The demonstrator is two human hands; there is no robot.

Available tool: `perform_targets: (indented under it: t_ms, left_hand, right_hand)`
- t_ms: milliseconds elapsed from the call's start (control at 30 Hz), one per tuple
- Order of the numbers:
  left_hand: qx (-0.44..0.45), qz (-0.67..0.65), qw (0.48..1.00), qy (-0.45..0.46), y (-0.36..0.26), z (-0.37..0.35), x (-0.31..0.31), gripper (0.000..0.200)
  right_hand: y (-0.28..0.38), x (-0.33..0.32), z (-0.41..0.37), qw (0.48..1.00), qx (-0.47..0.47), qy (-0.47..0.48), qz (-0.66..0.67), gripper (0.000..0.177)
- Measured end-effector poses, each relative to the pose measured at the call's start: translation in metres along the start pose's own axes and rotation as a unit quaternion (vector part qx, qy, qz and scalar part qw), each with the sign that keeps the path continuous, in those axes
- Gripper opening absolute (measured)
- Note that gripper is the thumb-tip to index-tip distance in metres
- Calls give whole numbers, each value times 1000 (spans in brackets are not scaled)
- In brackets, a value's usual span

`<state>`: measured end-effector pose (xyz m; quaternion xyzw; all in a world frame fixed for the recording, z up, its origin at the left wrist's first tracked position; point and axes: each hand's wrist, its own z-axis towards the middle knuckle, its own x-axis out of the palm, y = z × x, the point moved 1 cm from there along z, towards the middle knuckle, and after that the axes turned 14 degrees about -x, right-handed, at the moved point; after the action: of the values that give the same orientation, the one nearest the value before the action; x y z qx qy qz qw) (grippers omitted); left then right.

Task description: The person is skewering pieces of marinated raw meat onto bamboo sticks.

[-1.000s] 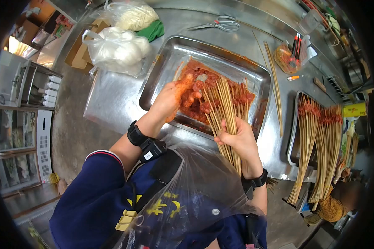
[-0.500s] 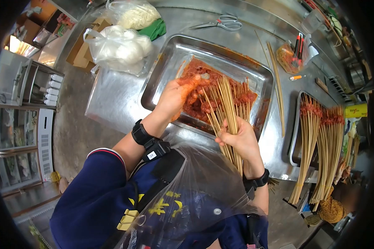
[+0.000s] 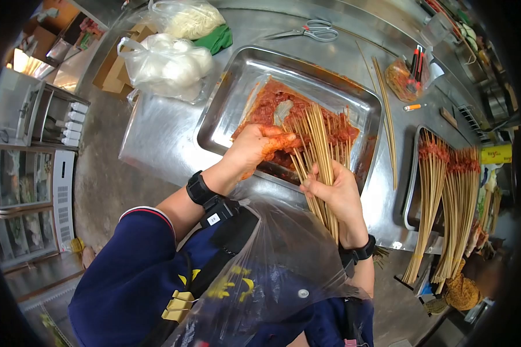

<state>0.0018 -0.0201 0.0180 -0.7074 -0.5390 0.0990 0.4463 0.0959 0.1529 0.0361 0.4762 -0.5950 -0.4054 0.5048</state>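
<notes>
A large steel tray (image 3: 217, 92) holds red marinated meat (image 3: 272, 95) and a pale, leaf-like piece (image 3: 283, 110). My left hand (image 3: 257, 146), its fingers smeared with red marinade, is closed at the left side of the skewer tips, pinching a bit of meat that its fingers mostly hide. In my right hand (image 3: 334, 189) is a bundle of bamboo skewers (image 3: 318, 136), gripped partway along with the thumb across it. Meat is threaded near the upper ends of several of these skewers, which lie over the tray's near right part.
Beside the tray on the right lie loose bamboo skewers (image 3: 384, 110). A second tray (image 3: 411, 191) bears many finished meat skewers (image 3: 431, 185). Scissors (image 3: 312, 31) lie behind, plastic bags of white food (image 3: 171, 66) at left, and a tub with red-black cutters (image 3: 414, 72) at right.
My left hand has come from the meat in the tray down and right to the skewers, uncovering the pale piece. My right hand keeps its grip on the bundle, almost unmoved.
</notes>
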Motion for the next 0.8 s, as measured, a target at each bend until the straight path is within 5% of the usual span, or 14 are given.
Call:
perform_targets:
  t_ms: [267,400,500,633,800]
  left_hand:
    - [31,42,998,-24,8,12,-2,17]
    - [57,131,988,-56,7,12,-3,16]
    - [134,80,977,-146,1,21,-25,14]
    - [205,445,825,-283,-8,23,-42,22]
    - [147,652,689,-280,-5,29,-21,12]
  right_hand:
    - [4,1,-3,997,-71,-22,0,16]
    - [6,-4,-5,998,0,17,54,20]
    - [11,1,-3,998,27,1,54,20]
    - [9,-3,-1,998,20,-13,49,21]
    - [8,-6,1,999,27,-5,47,22]
